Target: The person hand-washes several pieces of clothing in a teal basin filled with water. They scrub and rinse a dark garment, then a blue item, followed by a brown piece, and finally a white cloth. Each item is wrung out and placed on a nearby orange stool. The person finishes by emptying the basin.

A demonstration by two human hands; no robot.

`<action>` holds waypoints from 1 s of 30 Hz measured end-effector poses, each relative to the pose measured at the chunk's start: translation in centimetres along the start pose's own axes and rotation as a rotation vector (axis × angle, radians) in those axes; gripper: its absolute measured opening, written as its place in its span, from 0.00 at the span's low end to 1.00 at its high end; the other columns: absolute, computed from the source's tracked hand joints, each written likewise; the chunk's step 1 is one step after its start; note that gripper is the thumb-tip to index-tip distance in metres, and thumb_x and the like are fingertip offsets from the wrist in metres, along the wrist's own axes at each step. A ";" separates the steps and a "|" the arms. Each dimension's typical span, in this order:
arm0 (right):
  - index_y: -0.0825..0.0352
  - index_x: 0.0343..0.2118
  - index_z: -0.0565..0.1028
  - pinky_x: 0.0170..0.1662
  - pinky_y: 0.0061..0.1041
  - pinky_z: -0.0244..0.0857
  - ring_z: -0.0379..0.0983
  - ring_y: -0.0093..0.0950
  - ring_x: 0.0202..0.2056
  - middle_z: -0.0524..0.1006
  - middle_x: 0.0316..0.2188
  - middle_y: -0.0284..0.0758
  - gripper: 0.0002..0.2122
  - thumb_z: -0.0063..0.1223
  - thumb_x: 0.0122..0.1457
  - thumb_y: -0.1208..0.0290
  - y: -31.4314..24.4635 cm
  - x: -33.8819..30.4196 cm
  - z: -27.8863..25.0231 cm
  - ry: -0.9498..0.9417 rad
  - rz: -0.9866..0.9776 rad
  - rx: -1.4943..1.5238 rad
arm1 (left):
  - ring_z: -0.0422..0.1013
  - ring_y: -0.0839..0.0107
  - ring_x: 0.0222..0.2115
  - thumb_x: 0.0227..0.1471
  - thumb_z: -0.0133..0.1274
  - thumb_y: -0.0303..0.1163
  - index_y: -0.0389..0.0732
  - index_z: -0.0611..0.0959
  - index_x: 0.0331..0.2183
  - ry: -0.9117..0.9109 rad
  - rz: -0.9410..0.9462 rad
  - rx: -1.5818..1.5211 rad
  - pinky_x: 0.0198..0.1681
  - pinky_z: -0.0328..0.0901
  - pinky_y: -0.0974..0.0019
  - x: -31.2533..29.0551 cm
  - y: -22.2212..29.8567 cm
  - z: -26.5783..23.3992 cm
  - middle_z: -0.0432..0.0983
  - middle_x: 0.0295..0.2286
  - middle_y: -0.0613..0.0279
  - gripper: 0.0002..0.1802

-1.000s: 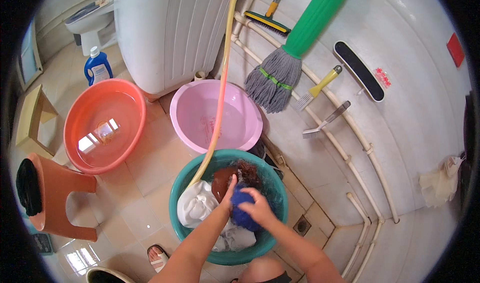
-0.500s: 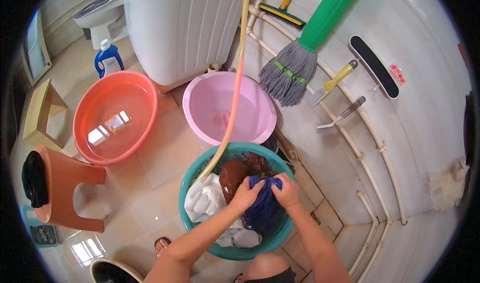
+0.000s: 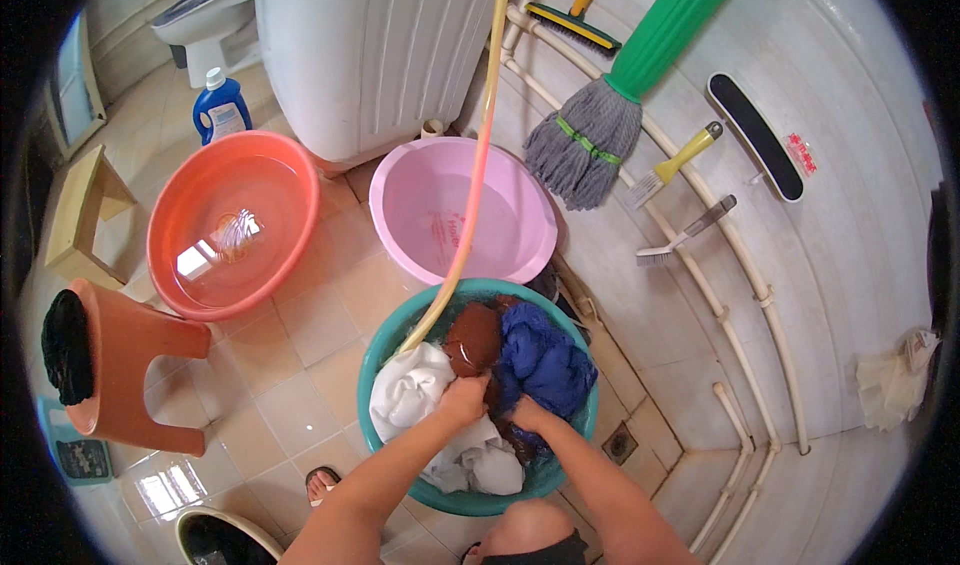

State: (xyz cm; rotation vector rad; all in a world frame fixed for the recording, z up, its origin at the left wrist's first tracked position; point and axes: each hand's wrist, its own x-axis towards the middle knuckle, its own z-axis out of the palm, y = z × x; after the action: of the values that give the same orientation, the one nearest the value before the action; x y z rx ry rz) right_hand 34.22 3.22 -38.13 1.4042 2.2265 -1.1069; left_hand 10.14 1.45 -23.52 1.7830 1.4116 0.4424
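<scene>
We have pulled the blue cloth [image 3: 545, 360] up from a small wad in the teal basin [image 3: 385, 350] and spread it over the brown cloth [image 3: 473, 335]. Our hands, left [image 3: 465, 397] and right [image 3: 525, 412], have moved from on top of it to its near edge.

Bright, even daylight fills the fisheye frame, with soft shadows; glare glints off water in the orange basin [image 3: 232, 227] and the wet floor tiles [image 3: 170, 485]. Pipes bow near the dark circular rim.
</scene>
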 end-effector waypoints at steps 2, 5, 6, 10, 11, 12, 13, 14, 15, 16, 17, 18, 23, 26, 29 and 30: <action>0.68 0.48 0.64 0.50 0.38 0.56 0.62 0.45 0.48 0.66 0.46 0.49 0.25 0.50 0.47 0.61 -3.5 -0.4 -2.6 -0.071 0.133 0.022 | 0.70 0.50 0.37 0.40 0.49 0.25 0.40 0.65 0.52 -0.006 -0.008 0.091 0.40 0.66 0.54 0.2 -2.0 1.4 0.73 0.35 0.45 0.32; 0.70 0.41 0.68 0.43 0.40 0.60 0.67 0.46 0.41 0.70 0.38 0.52 0.17 0.46 0.46 0.69 -9.5 -3.6 -6.6 0.123 0.331 -0.040 | 0.70 0.51 0.37 0.42 0.47 0.26 0.43 0.70 0.47 0.041 0.023 0.270 0.41 0.66 0.54 0.0 -1.0 0.8 0.74 0.34 0.48 0.25; 0.70 0.38 0.70 0.41 0.41 0.62 0.69 0.47 0.38 0.71 0.36 0.54 0.15 0.45 0.46 0.71 -11.3 -4.8 -8.0 0.224 0.360 -0.034 | 0.70 0.52 0.37 0.42 0.48 0.26 0.43 0.71 0.45 0.062 0.026 0.314 0.41 0.66 0.55 0.0 -1.0 0.9 0.74 0.33 0.49 0.23; 0.75 0.35 0.71 0.37 0.28 0.64 0.70 0.35 0.29 0.73 0.25 0.44 0.15 0.42 0.42 0.76 -13.2 -10.3 -16.1 0.555 0.106 0.452 | 0.70 0.56 0.38 0.42 0.50 0.26 0.41 0.74 0.40 0.084 0.065 0.285 0.39 0.66 0.57 -0.6 -0.8 0.1 0.73 0.34 0.51 0.18; 0.75 0.37 0.70 0.38 0.28 0.63 0.69 0.34 0.30 0.73 0.27 0.44 0.17 0.41 0.41 0.76 -11.8 -11.1 -17.6 0.586 0.108 0.575 | 0.69 0.54 0.39 0.40 0.52 0.27 0.42 0.73 0.42 0.031 0.016 0.246 0.40 0.66 0.56 -0.2 -0.2 -0.1 0.72 0.35 0.50 0.21; 0.76 0.37 0.70 0.37 0.26 0.63 0.69 0.29 0.30 0.73 0.27 0.39 0.18 0.41 0.40 0.76 -12.8 -12.4 -19.1 0.656 0.092 0.754 | 0.68 0.53 0.39 0.39 0.54 0.28 0.42 0.72 0.44 -0.023 -0.040 0.212 0.41 0.65 0.55 0.2 0.4 -0.7 0.71 0.36 0.49 0.24; 0.76 0.37 0.71 0.36 0.22 0.63 0.68 0.26 0.30 0.72 0.27 0.35 0.18 0.41 0.39 0.76 -16.7 -14.2 -22.0 0.704 0.103 0.727 | 0.67 0.51 0.40 0.38 0.56 0.28 0.42 0.72 0.45 -0.072 -0.116 0.186 0.42 0.64 0.54 0.3 0.6 -1.5 0.70 0.37 0.47 0.27; 0.76 0.37 0.70 0.36 0.20 0.62 0.67 0.26 0.30 0.72 0.27 0.35 0.19 0.40 0.39 0.76 -17.5 -15.7 -23.9 0.751 0.007 0.703 | 0.66 0.51 0.41 0.37 0.57 0.30 0.42 0.71 0.46 0.004 -0.088 0.116 0.43 0.63 0.55 0.3 1.5 -2.1 0.70 0.37 0.47 0.29; 0.75 0.37 0.70 0.36 0.20 0.62 0.67 0.25 0.29 0.71 0.27 0.34 0.19 0.39 0.38 0.77 -17.7 -16.7 -25.1 0.785 -0.071 0.948 | 0.66 0.52 0.41 0.36 0.59 0.31 0.41 0.71 0.46 0.077 -0.059 0.047 0.44 0.62 0.55 0.3 2.6 -2.5 0.70 0.38 0.48 0.31; 0.76 0.38 0.70 0.37 0.21 0.63 0.68 0.25 0.30 0.72 0.28 0.34 0.19 0.38 0.38 0.77 -19.4 -17.8 -26.5 0.854 -0.104 1.073 | 0.65 0.52 0.42 0.35 0.61 0.32 0.40 0.71 0.46 0.154 -0.038 -0.021 0.45 0.62 0.56 0.2 3.7 -3.1 0.69 0.38 0.48 0.33; 0.76 0.39 0.69 0.39 0.21 0.64 0.69 0.26 0.32 0.72 0.30 0.36 0.20 0.38 0.38 0.77 -22.0 -19.0 -28.1 0.866 -0.156 1.179 | 0.65 0.51 0.43 0.32 0.64 0.34 0.38 0.70 0.46 0.202 0.007 -0.093 0.47 0.61 0.58 0.3 4.8 -4.1 0.68 0.40 0.47 0.36; 0.76 0.39 0.68 0.41 0.23 0.64 0.69 0.28 0.33 0.72 0.31 0.37 0.21 0.37 0.38 0.77 -23.3 -19.9 -29.6 0.868 -0.205 1.163 | 0.65 0.51 0.44 0.32 0.64 0.34 0.37 0.69 0.47 0.280 0.064 -0.165 0.48 0.61 0.59 0.5 5.5 -4.4 0.68 0.41 0.46 0.37; 0.75 0.40 0.68 0.42 0.26 0.65 0.71 0.31 0.35 0.73 0.33 0.41 0.21 0.37 0.40 0.75 -25.8 -23.3 -33.1 0.863 -0.323 1.410 | 0.62 0.49 0.47 0.29 0.63 0.29 0.36 0.70 0.46 0.568 0.261 -0.356 0.50 0.59 0.62 2.5 7.4 -4.8 0.64 0.46 0.45 0.36; 0.75 0.41 0.68 0.43 0.28 0.66 0.72 0.33 0.36 0.73 0.35 0.42 0.20 0.37 0.44 0.73 -26.7 -24.3 -33.9 0.781 -0.401 1.465 | 0.64 0.58 0.46 0.29 0.60 0.22 0.34 0.73 0.43 0.312 0.482 -0.669 0.49 0.59 0.65 4.1 6.0 -5.5 0.66 0.45 0.48 0.31; 0.73 0.43 0.67 0.42 0.29 0.67 0.72 0.31 0.35 0.74 0.36 0.41 0.19 0.49 0.46 0.72 -23.4 -22.4 -33.1 0.755 -0.154 1.252 | 0.69 0.74 0.35 0.34 0.53 0.15 0.35 0.76 0.38 0.101 0.075 -1.226 0.43 0.62 0.72 1.9 5.7 -6.9 0.74 0.33 0.65 0.22; 0.72 0.43 0.67 0.42 0.29 0.67 0.72 0.31 0.35 0.74 0.36 0.41 0.20 0.53 0.45 0.73 -22.5 -21.3 -32.6 0.752 -0.061 1.152 | 0.70 0.74 0.34 0.35 0.53 0.16 0.35 0.76 0.39 0.136 0.004 -1.245 0.43 0.62 0.71 1.1 5.7 -7.9 0.75 0.32 0.65 0.22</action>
State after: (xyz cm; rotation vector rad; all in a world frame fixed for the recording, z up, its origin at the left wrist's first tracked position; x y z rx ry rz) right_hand 30.24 8.17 6.43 2.5058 2.0248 -2.4116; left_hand 8.72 5.12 -14.51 0.7299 0.8339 1.1419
